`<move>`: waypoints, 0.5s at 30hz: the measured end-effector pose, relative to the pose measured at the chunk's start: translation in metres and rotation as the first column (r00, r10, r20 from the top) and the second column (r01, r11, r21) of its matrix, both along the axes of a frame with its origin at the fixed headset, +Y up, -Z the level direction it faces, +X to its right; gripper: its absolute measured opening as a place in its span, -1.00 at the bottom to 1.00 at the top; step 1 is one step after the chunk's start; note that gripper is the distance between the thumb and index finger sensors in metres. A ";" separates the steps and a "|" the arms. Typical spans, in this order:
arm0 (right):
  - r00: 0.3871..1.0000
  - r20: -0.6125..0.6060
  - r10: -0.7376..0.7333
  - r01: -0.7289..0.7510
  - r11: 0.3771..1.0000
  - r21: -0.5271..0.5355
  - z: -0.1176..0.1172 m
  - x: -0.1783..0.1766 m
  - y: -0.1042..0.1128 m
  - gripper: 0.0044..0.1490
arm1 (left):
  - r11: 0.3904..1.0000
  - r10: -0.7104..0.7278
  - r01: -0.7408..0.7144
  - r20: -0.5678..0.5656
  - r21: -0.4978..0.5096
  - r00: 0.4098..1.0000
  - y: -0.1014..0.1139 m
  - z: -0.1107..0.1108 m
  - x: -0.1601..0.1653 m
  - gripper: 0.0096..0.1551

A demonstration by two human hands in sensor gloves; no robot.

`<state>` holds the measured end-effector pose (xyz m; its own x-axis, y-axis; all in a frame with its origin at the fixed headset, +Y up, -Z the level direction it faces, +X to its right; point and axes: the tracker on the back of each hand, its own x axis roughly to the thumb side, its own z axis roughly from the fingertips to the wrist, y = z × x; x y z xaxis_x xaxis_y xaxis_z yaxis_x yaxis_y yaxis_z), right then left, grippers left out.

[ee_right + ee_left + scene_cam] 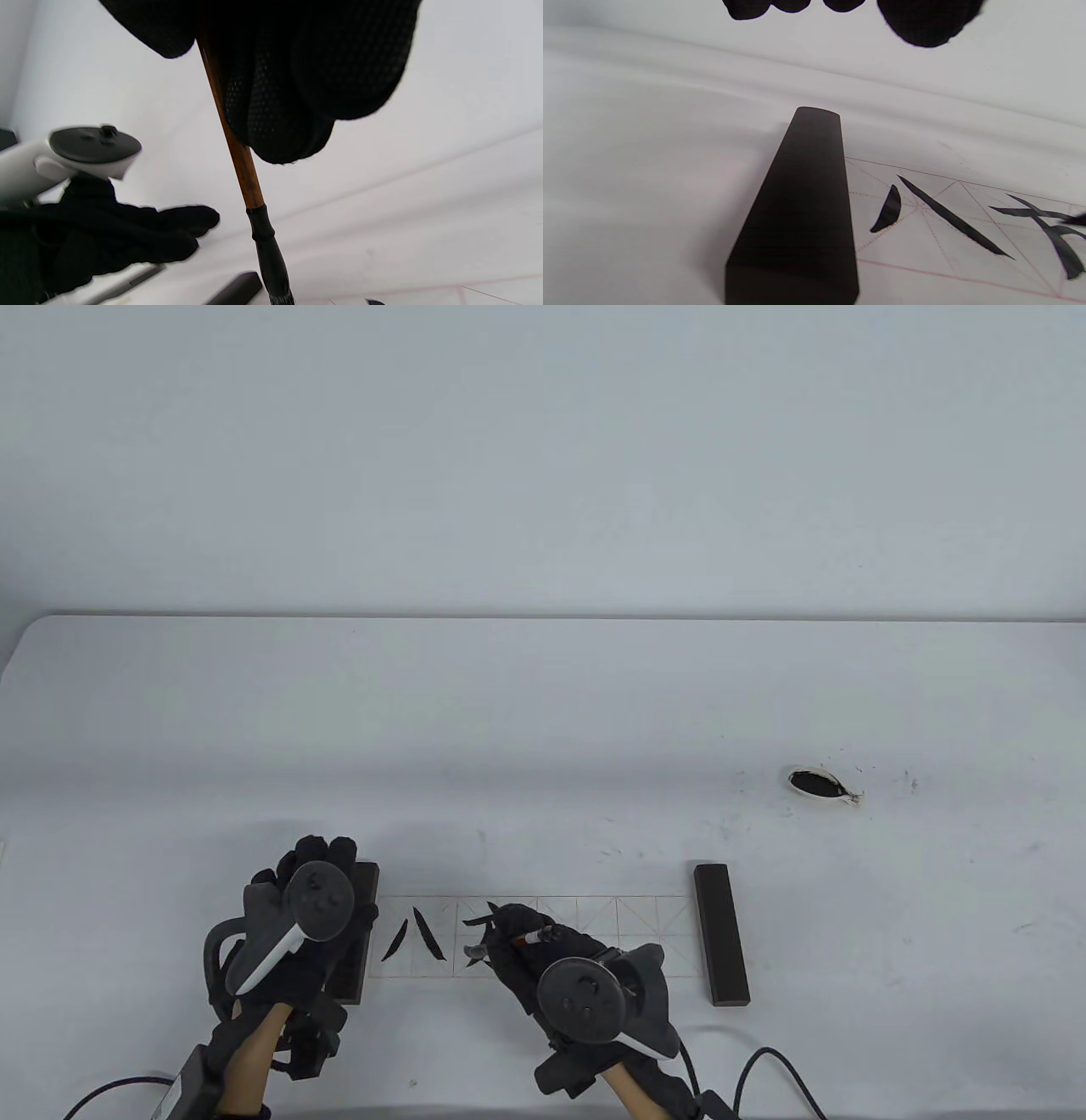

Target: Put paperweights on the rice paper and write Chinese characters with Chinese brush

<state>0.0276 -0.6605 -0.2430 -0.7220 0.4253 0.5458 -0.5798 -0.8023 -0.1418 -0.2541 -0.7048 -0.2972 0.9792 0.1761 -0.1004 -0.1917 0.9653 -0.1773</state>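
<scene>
Left hand point(310, 903) near-left, palm down, tracker on top, fingers reaching toward the far side with tips slightly bent; in the left wrist view the fingertips point(925, 21) hang clear of the surface, gripping nothing. Right hand point(543, 954) near-centre, angled toward far-left, tracker on the back, fingers curled tight round a brush point(237, 148); right wrist view shows the shaft running down out of the gloved fingers point(297, 84), tip pointing down. Both forearms enter from the near edge; the hands are well apart.
</scene>
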 end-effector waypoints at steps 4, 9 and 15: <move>0.995 -0.008 -0.104 0.104 0.992 0.068 0.004 0.006 0.011 -0.45 | 1.000 -0.001 0.001 -0.002 0.002 1.000 0.000 0.000 0.000 0.01; 0.997 0.020 -0.071 0.069 0.995 0.073 0.002 0.024 0.023 -0.45 | 1.000 -0.005 0.005 -0.004 -0.003 1.000 -0.001 0.000 0.000 0.01; 0.995 0.094 0.019 -0.026 0.997 0.073 -0.009 0.059 0.028 -0.45 | 1.000 -0.010 0.010 -0.001 0.003 1.000 0.000 0.000 0.001 0.01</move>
